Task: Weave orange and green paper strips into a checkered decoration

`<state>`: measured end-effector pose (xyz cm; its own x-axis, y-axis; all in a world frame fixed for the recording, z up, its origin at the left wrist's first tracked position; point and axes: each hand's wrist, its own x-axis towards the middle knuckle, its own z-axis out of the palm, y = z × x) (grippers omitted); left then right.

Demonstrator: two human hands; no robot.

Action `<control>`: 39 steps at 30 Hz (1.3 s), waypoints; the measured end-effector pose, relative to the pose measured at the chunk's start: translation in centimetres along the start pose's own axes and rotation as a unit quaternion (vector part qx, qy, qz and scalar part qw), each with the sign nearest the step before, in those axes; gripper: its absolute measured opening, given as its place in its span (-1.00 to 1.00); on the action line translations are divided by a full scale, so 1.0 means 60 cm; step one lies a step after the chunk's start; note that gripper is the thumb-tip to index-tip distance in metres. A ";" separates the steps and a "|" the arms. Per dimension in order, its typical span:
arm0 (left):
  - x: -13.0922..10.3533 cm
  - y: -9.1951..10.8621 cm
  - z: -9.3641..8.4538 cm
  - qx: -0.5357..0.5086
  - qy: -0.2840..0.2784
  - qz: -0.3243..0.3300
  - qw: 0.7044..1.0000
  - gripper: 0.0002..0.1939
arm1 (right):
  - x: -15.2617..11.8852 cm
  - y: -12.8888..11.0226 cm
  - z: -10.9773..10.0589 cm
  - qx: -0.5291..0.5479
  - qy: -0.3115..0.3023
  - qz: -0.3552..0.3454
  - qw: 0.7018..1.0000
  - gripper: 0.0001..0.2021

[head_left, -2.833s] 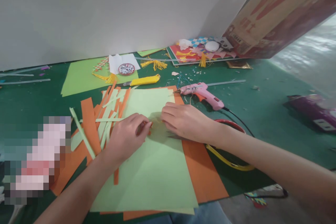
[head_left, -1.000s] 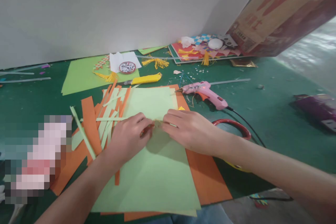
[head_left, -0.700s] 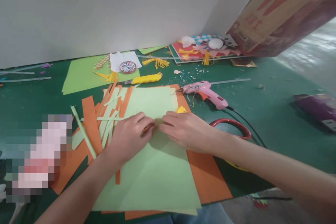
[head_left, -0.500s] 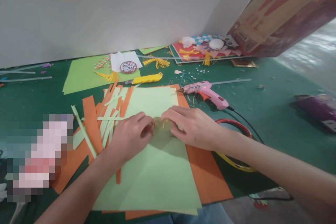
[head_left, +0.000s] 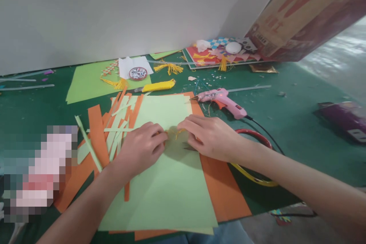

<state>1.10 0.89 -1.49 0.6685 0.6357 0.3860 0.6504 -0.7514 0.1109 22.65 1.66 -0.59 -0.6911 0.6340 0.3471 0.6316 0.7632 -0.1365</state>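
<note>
Left hand [head_left: 141, 148] and right hand [head_left: 210, 137] meet fingertip to fingertip over the pale green sheet [head_left: 166, 187] — both pinched on a small yellow thread piece [head_left: 178, 132] between them. Sheet lies on orange paper [head_left: 223, 187]; cut strips [head_left: 114, 129] just left, pink glue gun [head_left: 221, 101] near behind.

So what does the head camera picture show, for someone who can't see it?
Two hands, left hand and right hand, pinch a small yellow tassel over a light green paper sheet. Orange and green paper strips lie left; a pink glue gun lies behind.
</note>
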 end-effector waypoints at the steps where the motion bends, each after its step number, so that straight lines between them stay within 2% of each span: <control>1: 0.000 0.000 0.000 0.005 -0.002 0.004 1.000 -0.78 | 0.000 0.001 0.000 -0.002 -0.003 -0.002 1.000 -0.77; 6: 0.002 0.001 -0.003 0.028 -0.026 0.013 0.999 -0.78 | -0.001 0.001 0.000 -0.007 -0.007 -0.002 1.000 -0.77; 21: 0.002 0.004 -0.004 0.039 -0.021 0.014 0.999 -0.76 | -0.004 0.002 0.001 -0.014 -0.013 0.004 1.000 -0.77; 26: 0.001 0.004 -0.003 0.035 -0.026 -0.013 0.999 -0.78 | -0.002 0.001 -0.001 -0.020 -0.014 0.003 1.000 -0.76; 34: 0.002 0.003 -0.005 0.037 -0.033 0.011 0.999 -0.78 | -0.002 0.001 -0.001 -0.015 -0.020 0.006 1.000 -0.75; 39: 0.001 0.003 -0.004 0.028 -0.005 -0.034 0.999 -0.85 | -0.003 0.001 0.000 -0.017 -0.020 0.009 1.000 -0.76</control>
<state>1.16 0.73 -1.24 0.6251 0.6873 0.3700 0.7137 -0.6952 0.0858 22.82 1.56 -0.64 -0.6921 0.6532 0.3071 0.6558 0.7468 -0.1104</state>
